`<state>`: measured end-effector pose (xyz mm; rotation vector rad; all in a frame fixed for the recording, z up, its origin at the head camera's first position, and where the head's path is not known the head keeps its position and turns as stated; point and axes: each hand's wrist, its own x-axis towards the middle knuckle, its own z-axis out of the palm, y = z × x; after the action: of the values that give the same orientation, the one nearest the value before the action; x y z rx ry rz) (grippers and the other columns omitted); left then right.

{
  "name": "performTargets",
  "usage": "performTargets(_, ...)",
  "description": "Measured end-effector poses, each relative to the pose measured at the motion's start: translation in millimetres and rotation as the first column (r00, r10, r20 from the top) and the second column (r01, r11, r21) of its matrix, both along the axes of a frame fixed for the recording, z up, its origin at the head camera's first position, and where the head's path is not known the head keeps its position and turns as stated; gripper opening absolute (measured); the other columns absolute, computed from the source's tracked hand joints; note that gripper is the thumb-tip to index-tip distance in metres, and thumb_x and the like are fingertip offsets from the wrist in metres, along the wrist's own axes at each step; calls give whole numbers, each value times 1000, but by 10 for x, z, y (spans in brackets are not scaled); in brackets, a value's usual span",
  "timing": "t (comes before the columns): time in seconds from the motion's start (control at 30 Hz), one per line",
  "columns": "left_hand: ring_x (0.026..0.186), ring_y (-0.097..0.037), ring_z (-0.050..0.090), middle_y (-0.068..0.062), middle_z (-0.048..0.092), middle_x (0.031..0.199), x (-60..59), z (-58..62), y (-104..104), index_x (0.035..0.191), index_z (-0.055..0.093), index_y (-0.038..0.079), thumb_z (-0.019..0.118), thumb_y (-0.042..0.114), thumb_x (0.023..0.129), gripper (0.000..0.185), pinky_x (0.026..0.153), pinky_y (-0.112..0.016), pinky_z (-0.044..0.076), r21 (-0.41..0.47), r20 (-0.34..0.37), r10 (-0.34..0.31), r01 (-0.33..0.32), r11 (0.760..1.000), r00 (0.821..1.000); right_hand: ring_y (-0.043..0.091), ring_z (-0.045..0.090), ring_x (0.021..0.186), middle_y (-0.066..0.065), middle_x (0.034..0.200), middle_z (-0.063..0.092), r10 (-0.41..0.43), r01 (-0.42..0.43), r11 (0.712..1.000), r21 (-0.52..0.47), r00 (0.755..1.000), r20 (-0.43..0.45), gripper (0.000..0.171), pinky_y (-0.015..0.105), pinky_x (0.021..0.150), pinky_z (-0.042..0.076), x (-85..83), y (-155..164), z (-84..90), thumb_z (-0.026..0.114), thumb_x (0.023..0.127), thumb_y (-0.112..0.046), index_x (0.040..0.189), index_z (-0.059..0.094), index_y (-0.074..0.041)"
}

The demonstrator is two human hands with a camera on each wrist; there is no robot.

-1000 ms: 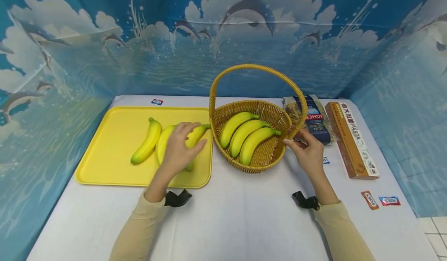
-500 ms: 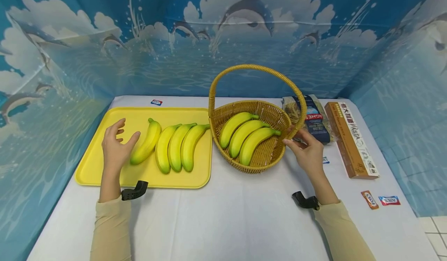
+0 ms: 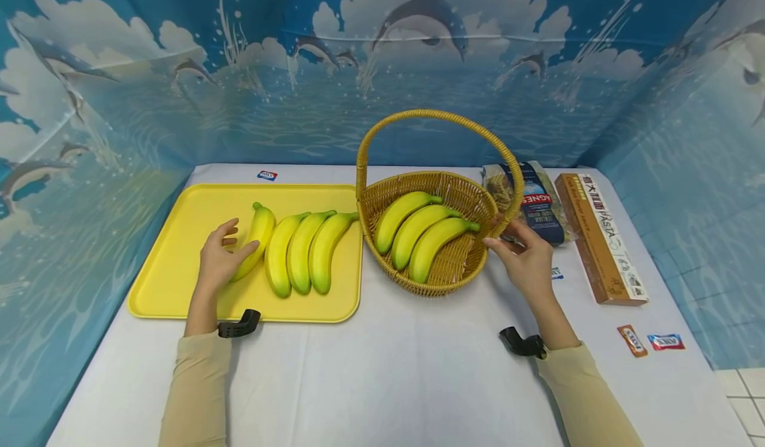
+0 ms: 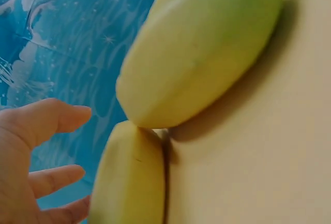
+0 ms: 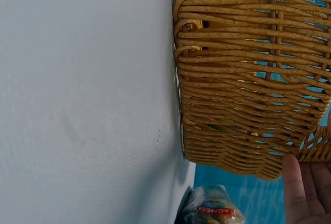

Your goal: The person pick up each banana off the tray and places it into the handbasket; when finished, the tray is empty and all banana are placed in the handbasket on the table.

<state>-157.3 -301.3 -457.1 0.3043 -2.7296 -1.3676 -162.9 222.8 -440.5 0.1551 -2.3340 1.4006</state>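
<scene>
My left hand [image 3: 221, 261] hovers at the leftmost banana [image 3: 263, 226] on the yellow tray [image 3: 173, 248], thumb and fingers spread apart. In the left wrist view the thumb and fingers stand beside a banana [image 4: 129, 177], with a gap between. Three more bananas [image 3: 300, 254] lie side by side on the tray's right part. Inside the wicker basket [image 3: 433, 290] lie three bananas [image 3: 424, 234] in a row. My right hand [image 3: 528, 258] pinches the basket's right rim by the foot of its handle. In the right wrist view its fingers [image 5: 295, 190] touch the woven wall.
Behind my right hand lies a bag of pasta [image 3: 540, 204]. A long brown pasta box [image 3: 603, 241] is to its right. Small wrapped packets, such as the orange one [image 3: 632, 341] and the red one [image 3: 666, 342], lie at the front right. A dolphin-print curtain [image 3: 287, 121] surrounds the table.
My left hand has swung left from above the three tray bananas, past the leftmost banana, then come back slightly right to it. The right hand stays on the basket rim.
</scene>
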Motion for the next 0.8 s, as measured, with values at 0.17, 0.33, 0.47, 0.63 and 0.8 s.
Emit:
performTargets(0.17, 128, -44, 45, -28, 46, 141, -16, -104, -17, 149, 37, 1, 67, 26, 92, 69, 106, -55, 38, 3, 73, -39, 39, 999, 997, -13, 57, 93, 18, 111, 70, -7, 7, 1000, 6, 1000, 1, 44, 3, 74, 48, -5, 1, -11, 78, 81, -7, 123, 67, -2)
performTargets(0.33, 128, -44, 46, -29, 49, 138, -20, -145, -24, 144, 45, -2, 67, 27, 92, 63, 108, -54, 38, -2, 91, -34, 34, 999, 995, -15, 55, 94, 19, 112, 70, -18, 18, 1000, 13, 1000, 2, 46, 2, 73, 47, -16, 9, -22, 78, 80, -5, 124, 67, -2)
performTargets(0.47, 129, -43, 46, -28, 49, 141, -21, -152, -25, 142, 47, -2, 67, 27, 92, 61, 108, -52, 39, 3, 86, -15, 15, 1000, 996, -17, 54, 93, 20, 114, 69, -29, 29, 999, 24, 1000, -2, 48, 1, 72, 46, -19, 11, -27, 79, 79, -4, 125, 66, -3)
performTargets(0.63, 130, -42, 46, -27, 48, 143, -18, -120, -19, 142, 48, -2, 67, 26, 92, 60, 109, -51, 39, 8, 71, 1, -2, 1000, 997, -17, 54, 93, 20, 115, 69, -28, 28, 999, 24, 1000, -3, 48, 1, 72, 46, -15, 7, -22, 79, 79, -4, 125, 66, -3)
performTargets(0.8, 125, -39, 48, -24, 51, 141, -18, -7, 47, 141, 50, 0, 68, 28, 91, 60, 106, -49, 40, 14, 36, 18, -18, 1000, 999, -15, 55, 93, 19, 114, 70, -19, 19, 1000, 16, 1000, 1, 47, 2, 73, 47, -14, 1, -13, 78, 79, -5, 124, 66, -3)
